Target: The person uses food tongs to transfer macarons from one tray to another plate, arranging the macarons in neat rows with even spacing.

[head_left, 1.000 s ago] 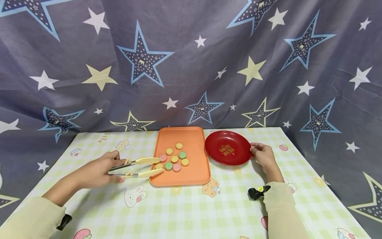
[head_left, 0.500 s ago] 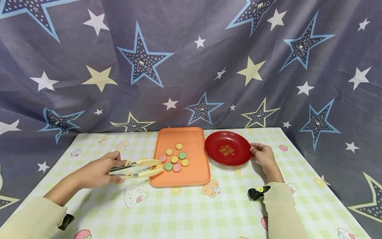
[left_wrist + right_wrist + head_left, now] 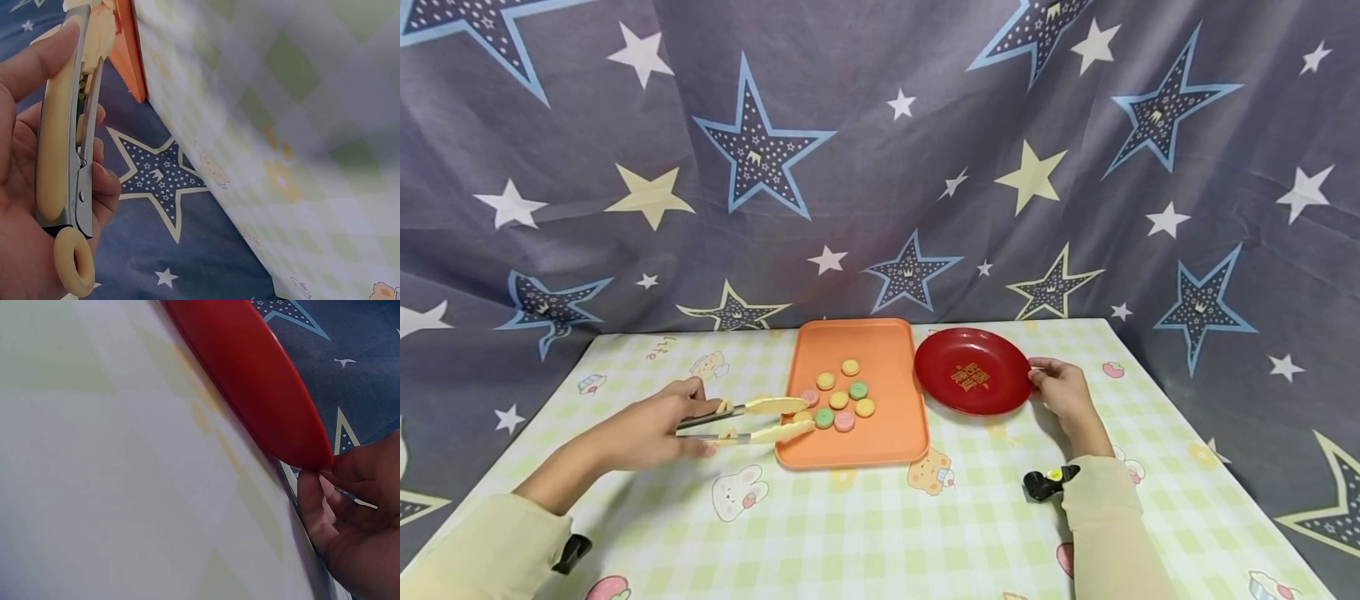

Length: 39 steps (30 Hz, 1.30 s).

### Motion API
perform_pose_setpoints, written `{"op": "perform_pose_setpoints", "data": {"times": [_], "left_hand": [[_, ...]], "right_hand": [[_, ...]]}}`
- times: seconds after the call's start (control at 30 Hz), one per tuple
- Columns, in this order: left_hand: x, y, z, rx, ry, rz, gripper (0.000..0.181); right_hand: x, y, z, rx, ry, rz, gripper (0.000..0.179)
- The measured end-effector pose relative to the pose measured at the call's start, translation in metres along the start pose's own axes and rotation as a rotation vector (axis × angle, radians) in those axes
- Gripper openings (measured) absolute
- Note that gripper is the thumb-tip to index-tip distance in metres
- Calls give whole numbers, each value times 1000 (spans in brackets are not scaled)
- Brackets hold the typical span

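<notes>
My left hand grips a pair of tongs with cream tips and metal arms. Their spread tips reach over the left edge of an orange tray, on either side of a yellow macaron that they partly hide. Whether the tips touch it I cannot tell. Several more macarons in yellow, green and pink lie on the tray, among them a green macaron and a pink macaron. With thumb and fingers, my right hand pinches the right rim of a red plate with gold characters.
A green-and-white checked tablecloth with cartoon prints covers the table. Behind it hangs a dark curtain with stars. The red plate stands close beside the tray's right edge.
The tongs have shifted very slightly to the right, their tips still apart around the yellow macaron. The right hand and the plate stay where they were.
</notes>
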<state>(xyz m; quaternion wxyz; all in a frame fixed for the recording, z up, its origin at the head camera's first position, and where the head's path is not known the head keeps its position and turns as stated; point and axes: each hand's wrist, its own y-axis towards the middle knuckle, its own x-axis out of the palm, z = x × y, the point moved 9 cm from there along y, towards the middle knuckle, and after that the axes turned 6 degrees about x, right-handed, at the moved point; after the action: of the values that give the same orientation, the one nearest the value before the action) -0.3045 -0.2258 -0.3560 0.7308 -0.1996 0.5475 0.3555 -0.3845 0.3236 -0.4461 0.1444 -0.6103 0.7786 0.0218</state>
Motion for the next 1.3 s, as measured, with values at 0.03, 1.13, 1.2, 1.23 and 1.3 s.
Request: {"op": "perform_pose_setpoints", "data": {"times": [0.03,1.13,1.2,1.23,1.3], "left_hand": [[0,0,0,-1,2,-3,68],[3,-1,-2,-48,-19,-29,70],[1,-1,-1,-46,-22,-32,72],[0,-1,-1,-44,-22,-35,73],[-1,0,0,-37,-15,-39,72]], "right_hand": [[0,0,0,-2,-2,2,34],[-1,2,3,2,-22,20,34],[-1,3,3,2,-22,21,34],[-1,3,3,2,-20,22,34],[-1,3,4,5,-19,23,34]]}}
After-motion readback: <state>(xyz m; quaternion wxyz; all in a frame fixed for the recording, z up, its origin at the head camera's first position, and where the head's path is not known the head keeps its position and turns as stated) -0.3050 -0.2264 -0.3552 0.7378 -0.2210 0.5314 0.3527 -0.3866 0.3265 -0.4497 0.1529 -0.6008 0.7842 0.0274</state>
